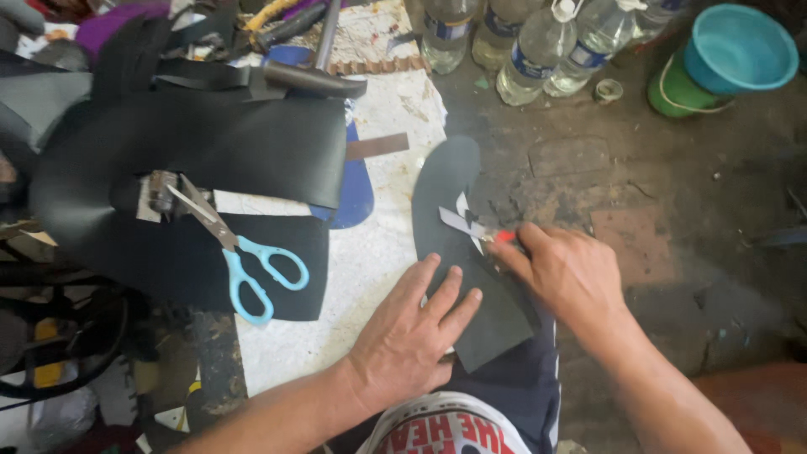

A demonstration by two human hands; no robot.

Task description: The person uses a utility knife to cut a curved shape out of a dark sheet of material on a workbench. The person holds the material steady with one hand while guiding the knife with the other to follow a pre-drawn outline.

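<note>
The dark sole-shaped sheet (458, 252) overhung the worktop's (378, 252) right edge, bare floor beyond. The left hand (412, 332) lay flat, open; the right hand (567, 269) gripped a red-handled blade (475, 227).

A stained white board (395, 168) lies on a grimy, dark concrete floor (672, 210) in daylight.

scissors (252, 261) | hammer (315, 76) | water bottles (538, 50) | blue bowl (740, 46)

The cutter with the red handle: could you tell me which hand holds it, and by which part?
The right hand grips the cutter by its red handle, blade on the dark sheet; the left hand presses that sheet flat.
</note>
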